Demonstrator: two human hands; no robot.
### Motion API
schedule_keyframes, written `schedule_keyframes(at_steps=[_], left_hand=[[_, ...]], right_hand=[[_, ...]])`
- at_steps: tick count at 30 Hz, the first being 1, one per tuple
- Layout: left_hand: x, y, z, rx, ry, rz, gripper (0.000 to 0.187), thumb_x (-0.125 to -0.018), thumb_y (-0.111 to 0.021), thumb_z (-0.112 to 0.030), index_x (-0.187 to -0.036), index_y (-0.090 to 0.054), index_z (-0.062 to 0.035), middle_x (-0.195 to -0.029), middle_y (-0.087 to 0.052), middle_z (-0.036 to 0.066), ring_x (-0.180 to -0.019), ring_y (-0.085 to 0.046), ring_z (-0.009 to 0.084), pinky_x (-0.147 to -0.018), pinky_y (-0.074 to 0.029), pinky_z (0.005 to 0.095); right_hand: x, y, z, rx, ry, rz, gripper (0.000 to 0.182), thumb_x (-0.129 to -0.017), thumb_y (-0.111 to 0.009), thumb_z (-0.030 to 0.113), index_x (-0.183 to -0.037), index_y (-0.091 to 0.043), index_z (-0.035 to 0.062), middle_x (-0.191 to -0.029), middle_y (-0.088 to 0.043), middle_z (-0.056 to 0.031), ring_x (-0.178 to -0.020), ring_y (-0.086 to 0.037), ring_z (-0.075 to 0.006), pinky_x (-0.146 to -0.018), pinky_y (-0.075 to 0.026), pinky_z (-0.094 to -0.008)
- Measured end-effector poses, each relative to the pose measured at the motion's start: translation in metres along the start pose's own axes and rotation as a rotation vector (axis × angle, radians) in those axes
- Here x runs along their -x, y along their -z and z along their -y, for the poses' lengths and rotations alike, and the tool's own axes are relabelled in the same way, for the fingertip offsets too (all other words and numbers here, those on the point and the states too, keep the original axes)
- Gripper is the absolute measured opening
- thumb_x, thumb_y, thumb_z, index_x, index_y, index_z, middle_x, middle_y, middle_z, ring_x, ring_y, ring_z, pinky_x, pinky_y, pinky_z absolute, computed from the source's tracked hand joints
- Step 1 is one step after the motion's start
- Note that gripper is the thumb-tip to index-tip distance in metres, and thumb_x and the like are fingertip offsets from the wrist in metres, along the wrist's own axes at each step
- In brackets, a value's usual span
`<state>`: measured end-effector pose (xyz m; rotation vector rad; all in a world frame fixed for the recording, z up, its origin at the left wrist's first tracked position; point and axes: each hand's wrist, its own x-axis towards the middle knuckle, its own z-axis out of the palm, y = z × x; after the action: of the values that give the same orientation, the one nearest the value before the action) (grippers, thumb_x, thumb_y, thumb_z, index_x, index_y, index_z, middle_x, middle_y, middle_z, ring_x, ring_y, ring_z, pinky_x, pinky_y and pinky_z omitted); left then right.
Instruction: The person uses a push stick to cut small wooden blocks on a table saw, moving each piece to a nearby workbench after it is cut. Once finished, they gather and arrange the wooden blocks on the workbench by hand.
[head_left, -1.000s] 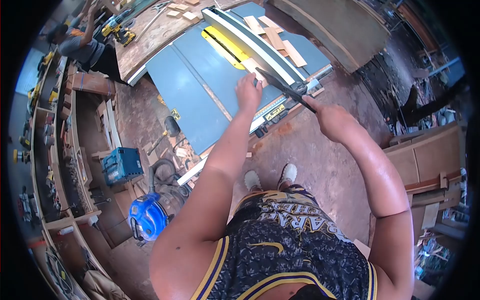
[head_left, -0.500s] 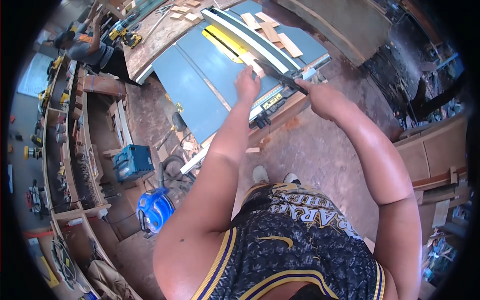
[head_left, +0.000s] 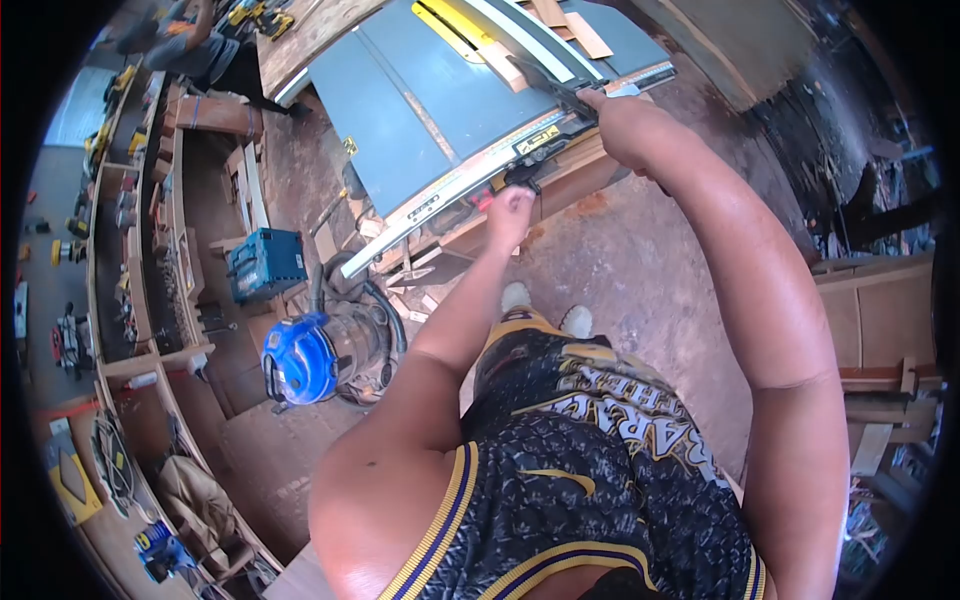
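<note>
At the front edge of the table saw [head_left: 400, 110], my left hand [head_left: 512, 212] has its fingers curled near the black and red parts below the rail; what it touches is too small to make out. My right hand [head_left: 628, 125] is closed on the handle of a black push stick [head_left: 553, 88], by the front end of the fence [head_left: 530, 38]. The push stick's tip lies at a small wood piece [head_left: 503, 66] beside the fence, just in front of the yellow insert [head_left: 447, 28].
Wood pieces [head_left: 588, 36] lie right of the fence. A blue shop vacuum [head_left: 300, 360] and a teal case [head_left: 266, 264] stand on the floor at left. Another person [head_left: 200, 58] is at the upper left, near yellow drills [head_left: 262, 18]. Shelves line the left side.
My left hand has left the wood piece on the saw table and moved down to the front rail. The view has shifted, so the table sits higher. My right hand still holds the push stick.
</note>
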<state>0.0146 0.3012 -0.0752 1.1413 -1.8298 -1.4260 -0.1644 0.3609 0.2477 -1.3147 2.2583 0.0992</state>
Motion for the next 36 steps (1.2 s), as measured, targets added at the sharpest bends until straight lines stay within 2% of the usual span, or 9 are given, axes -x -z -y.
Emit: schedule_keyframes(at_steps=[1, 3, 7, 9, 10, 14, 16, 26, 36], left_hand=[[-0.003, -0.003, 0.024, 0.006, 0.003, -0.013, 0.022, -0.095, -0.059, -0.025, -0.103, -0.068, -0.006, -0.088, -0.067, 0.002, -0.085, -0.062, 0.0143, -0.082, -0.049, 0.0323], [-0.02, -0.008, 0.06, 0.791, 0.584, -0.478, 0.019, -0.094, -0.058, -0.023, -0.106, -0.064, -0.0099, -0.095, -0.063, -0.001, -0.093, -0.056, 0.0126, -0.091, -0.044, 0.0341], [-0.058, -0.006, 0.073, 1.214, 0.591, -0.716, 0.016, -0.093, -0.052, -0.018, -0.108, -0.057, -0.0136, -0.106, -0.056, 0.002, -0.098, -0.051, 0.0149, -0.1, -0.033, 0.0343], [-0.059, -0.003, 0.065, 1.355, 0.629, -0.806, 0.034, -0.093, -0.047, -0.015, -0.126, -0.05, -0.0072, -0.118, -0.054, 0.004, -0.116, -0.047, 0.0162, -0.109, -0.028, 0.0364], [-0.059, -0.001, 0.063, 1.405, 0.652, -0.822, 0.036, -0.093, -0.045, -0.015, -0.128, -0.049, -0.0041, -0.125, -0.051, 0.007, -0.119, -0.047, 0.0168, -0.111, -0.026, 0.0353], [-0.057, 0.005, 0.073, 1.404, 0.669, -0.78, 0.032, -0.094, -0.042, -0.016, -0.124, -0.049, -0.0109, -0.116, -0.055, 0.01, -0.107, -0.053, 0.0182, -0.103, -0.038, 0.0362], [-0.057, 0.007, 0.085, 1.412, 0.598, -0.713, 0.032, -0.093, -0.045, -0.018, -0.124, -0.048, -0.0087, -0.125, -0.052, 0.012, -0.112, -0.053, 0.0218, -0.106, -0.036, 0.0396], [-0.053, -0.002, 0.078, 1.485, 0.51, -0.716, 0.035, -0.088, -0.048, -0.013, -0.123, -0.048, -0.0129, -0.12, -0.053, 0.009, -0.118, -0.049, 0.021, -0.112, -0.025, 0.0443], [-0.062, -0.01, 0.098, 1.526, 0.498, -0.726, 0.048, -0.084, -0.051, -0.016, -0.133, -0.049, -0.0162, -0.125, -0.055, 0.004, -0.12, -0.047, 0.0166, -0.11, -0.025, 0.0441]], right_hand=[[-0.003, -0.001, -0.001, 0.01, 0.01, 0.001, 0.083, -0.082, -0.035, -0.015, -0.154, -0.031, 0.0271, -0.098, -0.067, -0.0242, -0.062, -0.066, -0.0273, -0.052, -0.054, -0.0407], [-0.009, -0.004, -0.003, -0.03, 0.0, 0.003, 0.086, -0.08, -0.035, -0.016, -0.155, -0.03, 0.0267, -0.092, -0.066, -0.0242, -0.06, -0.064, -0.0261, -0.051, -0.054, -0.0408], [-0.006, 0.0, 0.005, 0.067, -0.006, -0.041, 0.073, -0.087, -0.042, -0.009, -0.152, -0.038, 0.0242, -0.122, -0.065, -0.0216, -0.093, -0.069, -0.0331, -0.077, -0.058, -0.0422], [-0.014, -0.005, 0.002, 0.01, -0.009, -0.015, 0.087, -0.08, -0.037, -0.017, -0.155, -0.029, 0.0262, -0.09, -0.067, -0.0242, -0.057, -0.063, -0.0253, -0.049, -0.052, -0.0405], [-0.017, -0.005, 0.001, 0.009, -0.013, -0.013, 0.087, -0.08, -0.037, -0.017, -0.155, -0.029, 0.0262, -0.09, -0.067, -0.0242, -0.057, -0.063, -0.0253, -0.049, -0.052, -0.0405], [-0.02, -0.009, 0.004, -0.007, 0.006, -0.014, 0.084, -0.082, -0.037, -0.016, -0.155, -0.03, 0.0245, -0.091, -0.067, -0.0244, -0.056, -0.063, -0.0252, -0.049, -0.052, -0.0406], [-0.021, -0.015, 0.004, -0.019, -0.005, -0.057, 0.081, -0.084, -0.037, -0.014, -0.155, -0.029, 0.0242, -0.089, -0.067, -0.024, -0.055, -0.063, -0.0244, -0.048, -0.053, -0.0403], [-0.051, -0.023, -0.015, 0.062, 0.14, -0.047, 0.063, -0.096, -0.038, 0.003, -0.155, -0.027, 0.0233, -0.062, -0.057, -0.0135, -0.042, -0.057, -0.0229, -0.038, -0.051, -0.0393], [-0.039, -0.018, -0.006, 0.011, 0.041, -0.018, 0.059, -0.099, -0.039, 0.006, -0.153, -0.032, 0.0279, -0.073, -0.061, -0.0179, -0.043, -0.055, -0.0218, -0.036, -0.048, -0.0386]])
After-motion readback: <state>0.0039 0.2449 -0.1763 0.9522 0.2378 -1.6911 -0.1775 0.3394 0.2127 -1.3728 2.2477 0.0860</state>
